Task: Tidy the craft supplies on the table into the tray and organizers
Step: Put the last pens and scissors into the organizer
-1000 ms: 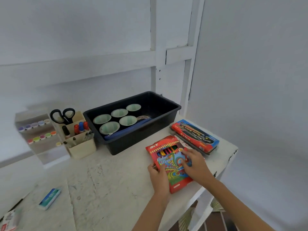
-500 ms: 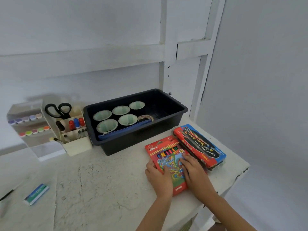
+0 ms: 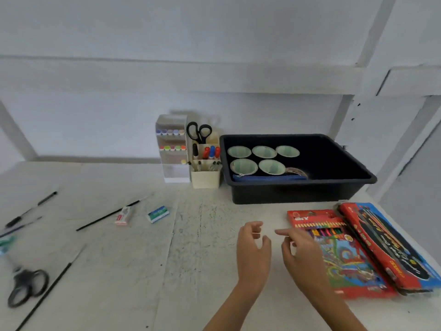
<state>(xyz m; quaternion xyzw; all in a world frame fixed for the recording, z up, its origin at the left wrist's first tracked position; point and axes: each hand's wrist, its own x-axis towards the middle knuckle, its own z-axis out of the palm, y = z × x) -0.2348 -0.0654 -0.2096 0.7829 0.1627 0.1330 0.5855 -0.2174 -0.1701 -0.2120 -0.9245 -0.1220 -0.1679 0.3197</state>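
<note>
A black tray stands at the back of a white table and serves as landmark. Inside it are counted five pale green cups, three in the back row and two in front, one tape roll right of the front row, and one blue zip pouch along the front wall. Just left of the tray stands a cream organizer holding one pair of black scissors and several markers with red and blue caps; further left stands a clear rack with two rows of coloured caps. In front of the tray, at its right end, lie two flat boxes side by side: a red pencil box, on which coloured pencils are printed, and a red and blue box. Their lettering is too blurred to be read. Left of the tray and nearer the viewer are seen one green and white eraser, one small white pack, two thin black sticks, pens at the far left edge, and a second pair of scissors. The left hand is held above bare table in front of the tray, fingers loosely curled and apart, holding nothing. The right hand is spread, empty, over the pencil box's left edge; contact cannot be told.
</note>
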